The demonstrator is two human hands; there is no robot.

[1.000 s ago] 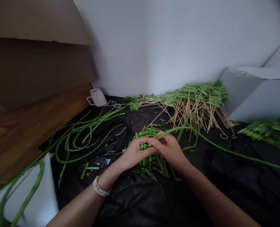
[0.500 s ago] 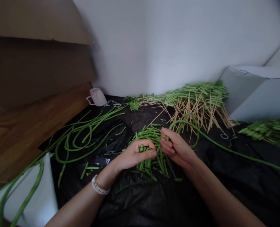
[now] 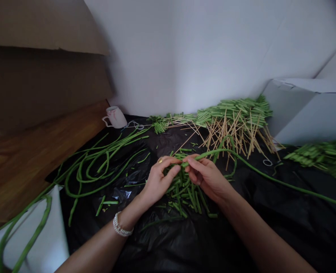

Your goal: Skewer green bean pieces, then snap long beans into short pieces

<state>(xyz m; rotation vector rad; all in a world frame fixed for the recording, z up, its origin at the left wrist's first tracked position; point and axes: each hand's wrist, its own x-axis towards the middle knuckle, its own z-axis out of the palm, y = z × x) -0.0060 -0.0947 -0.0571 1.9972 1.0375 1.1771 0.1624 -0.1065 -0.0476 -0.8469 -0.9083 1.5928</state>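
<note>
Gripping one long bean (image 3: 258, 172), both hands meet over cut pieces (image 3: 185, 193).

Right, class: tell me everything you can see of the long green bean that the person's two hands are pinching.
The long bean is a thin, smooth, green pod, whole along its visible length. Its near end is pinched between the left hand and the right hand, above a heap of cut pieces. From there it arches up, then trails rightward across the black plastic sheet and out of the picture's edge.
</note>
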